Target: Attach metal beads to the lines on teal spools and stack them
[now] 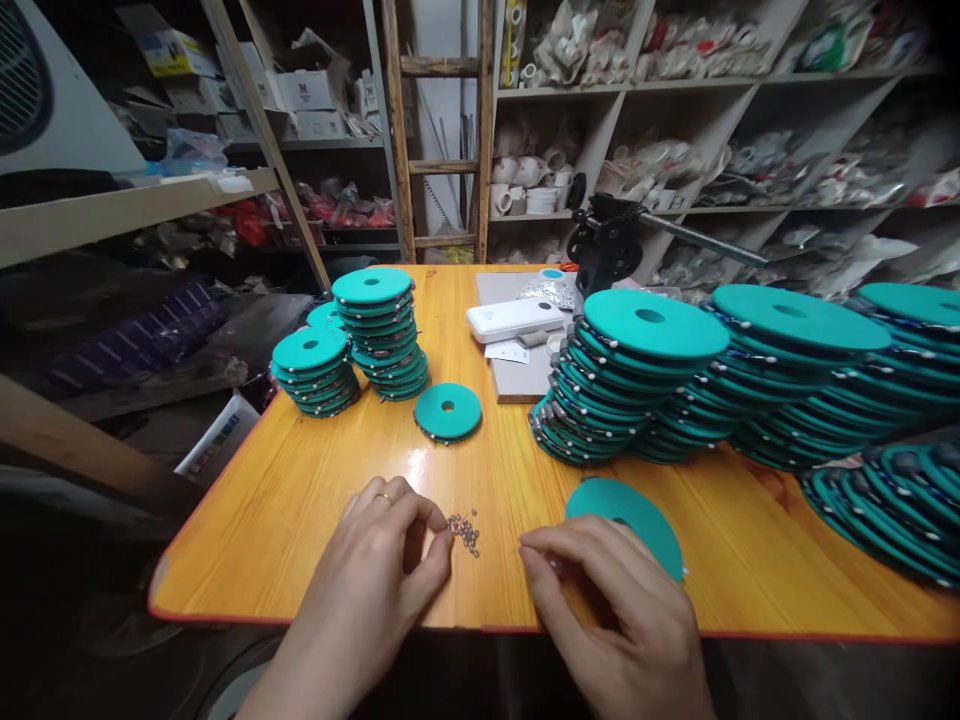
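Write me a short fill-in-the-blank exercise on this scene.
1. Of the left hand and the right hand, the small loose beads lie nearer the ____ one.
2. The single teal disc beyond the left hand has a round ____ at its center.
3. Beyond the wooden table stands a wooden ____ with rungs.

Missing words: left; hole; ladder.

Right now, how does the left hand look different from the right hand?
The left hand wears a gold ring; the right hand shows none. The left hand is beside the tiny beads, while the right hand hides part of a teal disc. Both hold thumb and finger close together.
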`<state>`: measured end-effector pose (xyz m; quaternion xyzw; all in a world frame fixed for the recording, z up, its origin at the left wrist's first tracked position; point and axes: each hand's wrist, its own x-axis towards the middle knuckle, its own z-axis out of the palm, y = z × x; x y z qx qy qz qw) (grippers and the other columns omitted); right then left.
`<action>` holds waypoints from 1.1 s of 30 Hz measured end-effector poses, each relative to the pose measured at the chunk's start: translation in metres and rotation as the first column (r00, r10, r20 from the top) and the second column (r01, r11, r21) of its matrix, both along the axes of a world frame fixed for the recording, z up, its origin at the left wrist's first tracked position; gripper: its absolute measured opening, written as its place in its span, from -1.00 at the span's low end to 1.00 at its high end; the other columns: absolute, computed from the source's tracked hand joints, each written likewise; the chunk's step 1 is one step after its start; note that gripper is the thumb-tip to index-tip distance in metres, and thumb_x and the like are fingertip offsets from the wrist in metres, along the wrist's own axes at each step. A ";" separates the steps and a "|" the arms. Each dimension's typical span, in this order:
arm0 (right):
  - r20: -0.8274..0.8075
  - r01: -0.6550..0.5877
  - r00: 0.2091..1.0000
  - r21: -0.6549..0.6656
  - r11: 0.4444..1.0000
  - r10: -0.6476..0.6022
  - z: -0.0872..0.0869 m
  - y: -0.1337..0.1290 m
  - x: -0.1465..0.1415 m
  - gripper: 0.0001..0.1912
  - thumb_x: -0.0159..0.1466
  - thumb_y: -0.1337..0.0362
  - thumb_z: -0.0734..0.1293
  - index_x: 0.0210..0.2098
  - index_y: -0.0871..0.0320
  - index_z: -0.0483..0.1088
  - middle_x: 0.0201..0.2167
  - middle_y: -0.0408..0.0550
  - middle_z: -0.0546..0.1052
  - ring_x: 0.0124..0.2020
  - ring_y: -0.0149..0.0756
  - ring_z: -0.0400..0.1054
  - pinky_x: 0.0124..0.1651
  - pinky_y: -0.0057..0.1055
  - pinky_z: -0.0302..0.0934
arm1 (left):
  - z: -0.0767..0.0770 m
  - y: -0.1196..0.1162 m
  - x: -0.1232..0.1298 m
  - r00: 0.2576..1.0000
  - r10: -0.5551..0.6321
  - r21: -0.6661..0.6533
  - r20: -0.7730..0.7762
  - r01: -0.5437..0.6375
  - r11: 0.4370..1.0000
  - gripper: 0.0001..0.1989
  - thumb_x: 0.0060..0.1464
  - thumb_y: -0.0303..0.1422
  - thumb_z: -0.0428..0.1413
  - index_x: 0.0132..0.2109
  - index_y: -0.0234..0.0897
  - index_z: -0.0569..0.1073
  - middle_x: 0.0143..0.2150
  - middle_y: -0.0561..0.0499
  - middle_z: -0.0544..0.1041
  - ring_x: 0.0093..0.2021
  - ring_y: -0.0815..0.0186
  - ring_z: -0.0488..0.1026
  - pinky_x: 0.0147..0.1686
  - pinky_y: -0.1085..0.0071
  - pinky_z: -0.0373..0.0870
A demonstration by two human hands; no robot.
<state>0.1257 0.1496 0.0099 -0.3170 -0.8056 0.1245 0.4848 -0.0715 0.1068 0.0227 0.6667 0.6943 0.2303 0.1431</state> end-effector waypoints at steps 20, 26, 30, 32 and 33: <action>-0.045 -0.049 0.998 -0.133 0.990 0.043 0.005 -0.001 0.004 -0.87 0.29 0.45 0.27 -0.37 0.13 0.30 -0.47 -0.25 0.44 -0.41 -0.48 0.31 -0.31 -0.45 0.10 | 0.005 -0.002 0.044 0.507 0.116 -0.158 0.854 0.042 0.986 -0.86 0.08 -0.33 0.19 -0.32 -0.32 0.43 -0.42 0.04 0.49 -0.43 0.37 0.50 -0.41 0.50 0.46; -0.033 -0.062 0.998 -0.129 0.990 0.058 0.004 0.000 0.004 -0.87 0.27 0.46 0.27 -0.39 0.15 0.30 -0.48 -0.24 0.43 -0.42 -0.48 0.30 -0.32 -0.45 0.09 | 0.006 -0.001 0.045 0.503 0.131 -0.173 0.854 0.038 0.984 -0.84 0.06 -0.31 0.20 -0.32 -0.33 0.43 -0.40 0.04 0.47 -0.44 0.37 0.50 -0.42 0.47 0.47; -0.024 -0.062 0.998 -0.131 0.989 0.060 0.004 -0.001 0.005 -0.87 0.27 0.46 0.27 -0.39 0.14 0.30 -0.49 -0.24 0.43 -0.43 -0.47 0.29 -0.33 -0.44 0.09 | 0.007 0.000 0.045 0.505 0.129 -0.170 0.853 0.035 0.985 -0.84 0.06 -0.31 0.20 -0.33 -0.33 0.44 -0.40 0.03 0.48 -0.44 0.37 0.50 -0.41 0.49 0.47; -0.018 -0.063 0.998 -0.136 0.989 0.061 0.004 -0.001 0.006 -0.87 0.28 0.45 0.27 -0.38 0.14 0.31 -0.48 -0.24 0.43 -0.42 -0.47 0.30 -0.32 -0.44 0.09 | 0.006 0.000 0.045 0.498 0.135 -0.174 0.856 0.034 0.984 -0.84 0.05 -0.31 0.20 -0.32 -0.33 0.44 -0.41 0.03 0.48 -0.44 0.37 0.50 -0.41 0.49 0.47; -0.016 -0.062 0.998 -0.137 0.989 0.061 0.003 -0.001 0.006 -0.87 0.28 0.45 0.27 -0.38 0.14 0.30 -0.48 -0.23 0.43 -0.42 -0.46 0.30 -0.32 -0.44 0.10 | 0.006 -0.001 0.045 0.498 0.136 -0.177 0.857 0.036 0.984 -0.84 0.05 -0.30 0.20 -0.32 -0.33 0.44 -0.41 0.04 0.48 -0.44 0.37 0.50 -0.41 0.50 0.47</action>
